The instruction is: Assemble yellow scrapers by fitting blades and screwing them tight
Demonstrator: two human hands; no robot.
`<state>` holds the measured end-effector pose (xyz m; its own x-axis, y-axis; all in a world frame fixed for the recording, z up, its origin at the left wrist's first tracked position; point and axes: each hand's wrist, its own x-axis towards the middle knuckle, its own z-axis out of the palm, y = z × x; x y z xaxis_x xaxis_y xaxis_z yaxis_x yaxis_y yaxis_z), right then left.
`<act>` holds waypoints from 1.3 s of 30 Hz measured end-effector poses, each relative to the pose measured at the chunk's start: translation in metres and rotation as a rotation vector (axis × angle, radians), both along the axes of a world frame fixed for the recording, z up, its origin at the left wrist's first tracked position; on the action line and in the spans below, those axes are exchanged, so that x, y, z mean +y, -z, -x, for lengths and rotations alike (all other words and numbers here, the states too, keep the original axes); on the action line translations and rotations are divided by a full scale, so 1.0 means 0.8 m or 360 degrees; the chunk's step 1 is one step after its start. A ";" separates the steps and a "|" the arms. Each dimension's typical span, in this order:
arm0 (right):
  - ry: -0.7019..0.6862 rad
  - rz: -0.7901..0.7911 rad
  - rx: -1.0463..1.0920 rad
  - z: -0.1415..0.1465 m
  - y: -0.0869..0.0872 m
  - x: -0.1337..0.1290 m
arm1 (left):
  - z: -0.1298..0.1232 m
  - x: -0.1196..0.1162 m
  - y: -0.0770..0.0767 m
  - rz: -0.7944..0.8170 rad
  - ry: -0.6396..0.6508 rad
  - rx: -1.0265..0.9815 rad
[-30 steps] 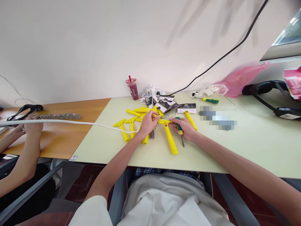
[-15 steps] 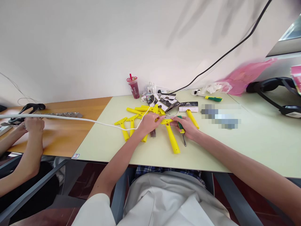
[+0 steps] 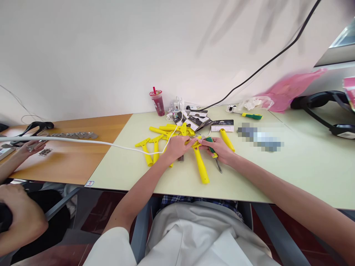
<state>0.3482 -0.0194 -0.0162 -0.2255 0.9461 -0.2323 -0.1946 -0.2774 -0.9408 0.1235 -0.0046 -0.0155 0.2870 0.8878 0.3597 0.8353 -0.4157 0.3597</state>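
Note:
Between my hands is a yellow scraper point(image 3: 201, 164), its head away from me and its handle pointing toward my lap. My left hand point(image 3: 178, 147) is closed on the left side of the head, fingers partly hidden. My right hand point(image 3: 219, 149) pinches the head's right side and also keeps a screwdriver point(image 3: 211, 145) with a green and yellow handle in its grip, tip angled down toward me. Several more yellow scrapers point(image 3: 144, 147) lie left of and behind my left hand. A small brown piece point(image 3: 181, 158) shows beside my left wrist.
Black and white packages point(image 3: 197, 121) are piled behind my hands, near a lidded drink cup point(image 3: 158, 103). Another yellow handle point(image 3: 227, 140) and a second screwdriver point(image 3: 252, 116) lie to the right. A white cable point(image 3: 127, 148) crosses the left side. A co-worker's hand point(image 3: 34, 145) is at the brown table.
The scraper's handle has swung slightly left, and my left thumb now lies over its head. The screwdriver tip has shifted a little right. The co-worker's nearer arm has drawn back from the brown table.

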 end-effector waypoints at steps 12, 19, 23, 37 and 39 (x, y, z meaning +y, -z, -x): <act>-0.0003 0.0030 -0.0010 0.002 -0.010 -0.004 | -0.001 -0.006 -0.023 0.0255 0.0312 -0.0436; 0.0056 0.0043 0.0001 0.001 -0.007 -0.002 | 0.004 -0.006 -0.031 0.0462 0.0311 -0.0580; 0.0069 0.0040 0.0015 0.001 -0.003 0.000 | 0.004 -0.003 -0.028 0.0448 0.0317 -0.0578; 0.0160 -0.0020 0.0040 0.002 0.005 0.002 | 0.009 -0.001 -0.029 0.0739 0.0292 -0.0854; 0.0166 -0.0025 0.0040 0.001 0.005 0.003 | 0.009 -0.001 -0.027 0.0759 0.0292 -0.0899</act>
